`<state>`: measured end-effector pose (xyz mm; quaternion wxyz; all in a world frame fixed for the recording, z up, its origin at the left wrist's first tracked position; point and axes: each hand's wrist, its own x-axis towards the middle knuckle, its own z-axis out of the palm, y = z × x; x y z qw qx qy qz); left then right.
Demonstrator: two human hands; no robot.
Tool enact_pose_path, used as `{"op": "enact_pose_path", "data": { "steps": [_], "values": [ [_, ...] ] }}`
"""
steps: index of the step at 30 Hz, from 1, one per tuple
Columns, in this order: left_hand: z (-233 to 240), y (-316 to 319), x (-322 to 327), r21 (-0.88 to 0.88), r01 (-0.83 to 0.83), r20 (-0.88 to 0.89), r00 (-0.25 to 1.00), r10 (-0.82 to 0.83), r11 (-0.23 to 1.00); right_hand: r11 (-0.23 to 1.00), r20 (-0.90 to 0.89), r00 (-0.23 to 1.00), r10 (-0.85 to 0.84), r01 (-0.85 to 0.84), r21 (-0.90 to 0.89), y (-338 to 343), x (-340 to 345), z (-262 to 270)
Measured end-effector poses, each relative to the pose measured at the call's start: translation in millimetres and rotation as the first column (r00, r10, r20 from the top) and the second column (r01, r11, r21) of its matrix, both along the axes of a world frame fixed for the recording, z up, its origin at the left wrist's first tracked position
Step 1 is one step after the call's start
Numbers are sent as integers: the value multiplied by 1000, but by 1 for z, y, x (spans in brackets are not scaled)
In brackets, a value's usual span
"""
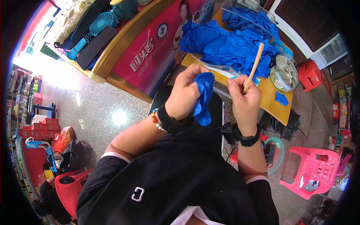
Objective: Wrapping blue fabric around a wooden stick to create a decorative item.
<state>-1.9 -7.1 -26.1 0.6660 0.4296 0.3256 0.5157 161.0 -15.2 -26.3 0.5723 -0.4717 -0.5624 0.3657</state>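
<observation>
My left hand (pixel 184 94) grips a piece of thin blue material (pixel 204 98), fabric or crepe paper, whose rounded end hangs down over my lap. In my right hand (pixel 245 104) a slim wooden stick (pixel 254 66) slants upward, its lower end tucked among the curled fingers. The thumb and forefinger of that hand are pinched together, and I cannot tell whether something fine is between them. Beyond both hands, a large heap of similar blue pieces (pixel 225 45) is spread over a small yellow table (pixel 274 108). One loose blue scrap (pixel 281 98) lies near the table's right edge.
A round tin (pixel 284 73) stands right of the heap, beside a clear plastic box (pixel 247 21) of blue pieces. The wooden-edged counter (pixel 105 54) at left holds a handheld fan (pixel 101 24). Pink chair (pixel 316 171) and red stool (pixel 309 75) stand right; red chair (pixel 69 191) lower left.
</observation>
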Motion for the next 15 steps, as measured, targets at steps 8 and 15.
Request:
{"op": "enact_pose_path", "data": {
  "steps": [8,15],
  "values": [
    [-11,17,9,468,-234,-317,856,408,853,940,-90,947,307,-316,-125,-17,-17,3],
    [-8,9,12,526,-132,-404,830,383,840,995,6,996,93,-93,-32,1,-8,0]
  ]
}}
